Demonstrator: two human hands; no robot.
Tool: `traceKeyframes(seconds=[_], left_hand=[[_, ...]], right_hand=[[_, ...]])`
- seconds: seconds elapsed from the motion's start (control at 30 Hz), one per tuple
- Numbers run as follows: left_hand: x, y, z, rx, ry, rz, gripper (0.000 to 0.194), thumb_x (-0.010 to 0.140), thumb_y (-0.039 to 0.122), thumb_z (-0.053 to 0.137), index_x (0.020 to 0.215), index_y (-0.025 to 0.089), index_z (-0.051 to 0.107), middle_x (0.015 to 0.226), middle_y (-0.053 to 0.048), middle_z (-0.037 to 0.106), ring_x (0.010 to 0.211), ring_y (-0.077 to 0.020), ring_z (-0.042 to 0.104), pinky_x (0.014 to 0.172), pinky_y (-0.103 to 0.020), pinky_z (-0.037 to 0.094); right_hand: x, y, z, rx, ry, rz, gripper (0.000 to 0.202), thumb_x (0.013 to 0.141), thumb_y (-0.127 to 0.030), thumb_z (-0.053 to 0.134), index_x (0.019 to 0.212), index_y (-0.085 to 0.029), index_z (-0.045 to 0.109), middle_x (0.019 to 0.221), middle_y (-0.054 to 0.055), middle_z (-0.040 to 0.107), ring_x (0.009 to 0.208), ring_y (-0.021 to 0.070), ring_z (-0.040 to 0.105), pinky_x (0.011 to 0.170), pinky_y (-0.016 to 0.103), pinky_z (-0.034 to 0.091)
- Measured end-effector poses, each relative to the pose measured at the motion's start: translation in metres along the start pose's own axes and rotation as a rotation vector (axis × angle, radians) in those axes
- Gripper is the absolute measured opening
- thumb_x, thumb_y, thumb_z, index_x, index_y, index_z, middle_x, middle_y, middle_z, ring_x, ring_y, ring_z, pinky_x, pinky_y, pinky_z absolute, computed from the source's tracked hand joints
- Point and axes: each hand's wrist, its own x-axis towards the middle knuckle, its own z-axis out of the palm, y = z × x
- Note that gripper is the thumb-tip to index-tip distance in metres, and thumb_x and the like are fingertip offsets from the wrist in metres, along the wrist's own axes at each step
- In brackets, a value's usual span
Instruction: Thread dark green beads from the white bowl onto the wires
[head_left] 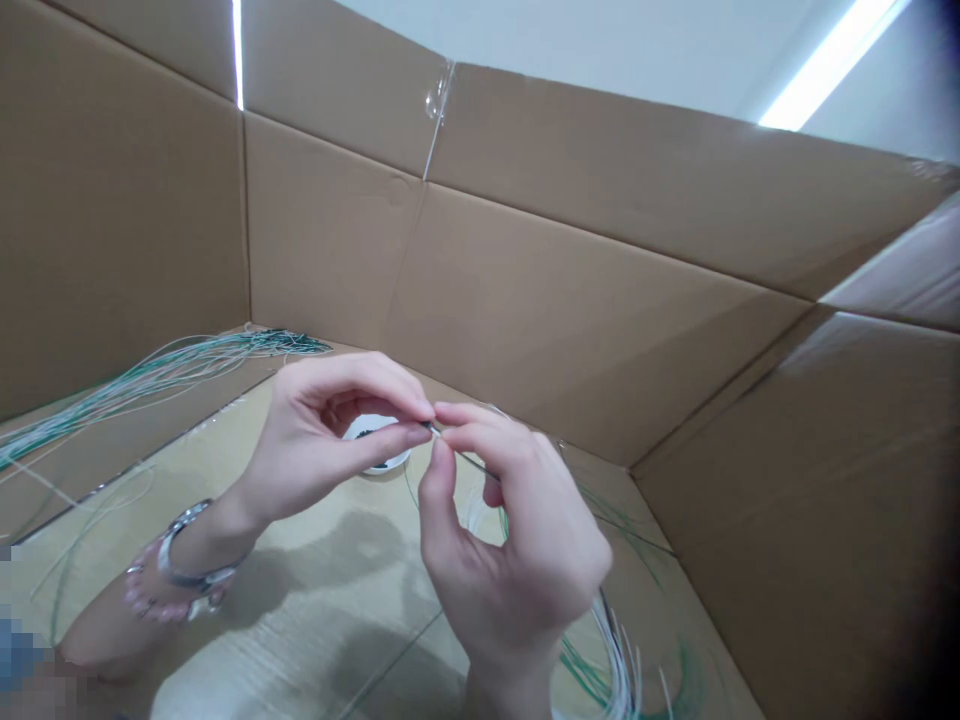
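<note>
Both hands meet at the middle of the view, fingertips almost touching. My left hand (315,440) is closed in a pinch on a small dark piece (427,425), mostly hidden by the fingertips. Between thumb and fingers, my right hand (517,520) pinches a thin wire (478,466), its short shiny end facing the dark piece. Whether the end is inside the piece I cannot tell. Behind my left fingers stands a white bowl (394,462) holding small dark pieces, partly covered by the hand.
A bundle of green and white wires (187,362) lies at the far left. More green and white wires (611,650) curve beneath my right wrist. Tall cardboard walls (540,270) enclose the pale work surface (315,640) at the back and sides.
</note>
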Motion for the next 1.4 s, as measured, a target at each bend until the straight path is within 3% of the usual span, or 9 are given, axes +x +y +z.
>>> traceKeyframes(seconds=[0.1, 0.23, 0.43, 0.67, 0.9, 1.07, 1.2, 1.4], left_hand=[[-0.001, 0.005, -0.002, 0.105, -0.009, 0.055, 0.027, 0.071, 0.0, 0.07, 0.088, 0.021, 0.071, 0.08, 0.0, 0.071, 0.076, -0.0097, 0.066, 0.069, -0.016, 0.056], [-0.003, 0.008, -0.004, 0.12, -0.022, 0.022, 0.033, 0.072, 0.0, 0.069, 0.094, 0.024, 0.069, 0.083, 0.002, 0.071, 0.076, -0.0093, 0.068, 0.072, -0.015, 0.057], [-0.003, 0.008, -0.007, 0.145, -0.002, -0.002, 0.035, 0.07, -0.006, 0.067, 0.089, 0.023, 0.068, 0.078, 0.005, 0.07, 0.072, -0.0068, 0.068, 0.072, -0.011, 0.056], [-0.003, 0.006, -0.006, 0.196, 0.073, 0.023, 0.031, 0.066, -0.003, 0.072, 0.083, 0.022, 0.065, 0.074, 0.004, 0.069, 0.071, -0.0109, 0.069, 0.069, -0.016, 0.058], [-0.005, 0.007, -0.007, 0.238, 0.085, 0.08, 0.034, 0.066, -0.004, 0.071, 0.087, 0.021, 0.06, 0.076, 0.003, 0.068, 0.074, -0.0101, 0.068, 0.073, -0.016, 0.058], [-0.007, 0.007, -0.006, 0.305, 0.05, 0.191, 0.03, 0.068, 0.001, 0.072, 0.088, 0.019, 0.06, 0.076, 0.002, 0.068, 0.075, -0.0123, 0.069, 0.07, -0.018, 0.059], [-0.008, 0.006, -0.007, 0.363, 0.037, 0.198, 0.028, 0.071, 0.003, 0.071, 0.09, 0.021, 0.061, 0.077, 0.002, 0.068, 0.075, -0.0131, 0.069, 0.069, -0.019, 0.059], [-0.006, 0.014, -0.014, 0.673, -0.095, 0.299, 0.019, 0.076, 0.008, 0.068, 0.088, 0.02, 0.061, 0.078, 0.003, 0.069, 0.074, -0.0106, 0.068, 0.067, -0.017, 0.054]], right_hand=[[0.0, 0.0, 0.0, -0.011, -0.019, -0.001, 0.014, 0.081, -0.007, 0.057, 0.083, -0.021, 0.053, 0.084, -0.001, 0.072, 0.074, 0.0087, 0.065, 0.06, 0.022, 0.049], [0.0, -0.001, 0.0, 0.022, -0.034, 0.018, 0.015, 0.081, -0.007, 0.057, 0.085, -0.021, 0.054, 0.085, -0.001, 0.072, 0.071, 0.0091, 0.065, 0.057, 0.023, 0.049], [-0.003, 0.003, 0.004, 0.197, -0.029, 0.06, 0.015, 0.081, -0.006, 0.057, 0.086, -0.02, 0.057, 0.086, -0.001, 0.071, 0.07, 0.0087, 0.064, 0.056, 0.022, 0.049], [-0.004, 0.009, 0.008, 0.333, -0.07, 0.191, 0.018, 0.081, -0.006, 0.054, 0.089, -0.022, 0.055, 0.089, 0.0, 0.07, 0.066, 0.0089, 0.063, 0.053, 0.021, 0.048], [-0.002, 0.008, 0.005, 0.169, -0.029, 0.02, 0.018, 0.077, -0.003, 0.056, 0.084, -0.019, 0.054, 0.082, 0.0, 0.068, 0.069, 0.0097, 0.063, 0.057, 0.022, 0.051], [-0.002, 0.007, 0.006, 0.151, -0.04, -0.03, 0.013, 0.078, -0.004, 0.057, 0.082, -0.017, 0.056, 0.081, 0.002, 0.069, 0.069, 0.0098, 0.063, 0.059, 0.022, 0.051], [-0.003, 0.007, 0.004, 0.15, -0.057, -0.024, 0.013, 0.077, -0.003, 0.057, 0.081, -0.016, 0.057, 0.08, 0.002, 0.068, 0.069, 0.01, 0.062, 0.061, 0.023, 0.051], [-0.001, 0.006, -0.002, 0.114, -0.182, -0.015, 0.015, 0.078, -0.002, 0.058, 0.084, -0.015, 0.06, 0.087, 0.003, 0.069, 0.074, 0.0102, 0.06, 0.062, 0.022, 0.051]])
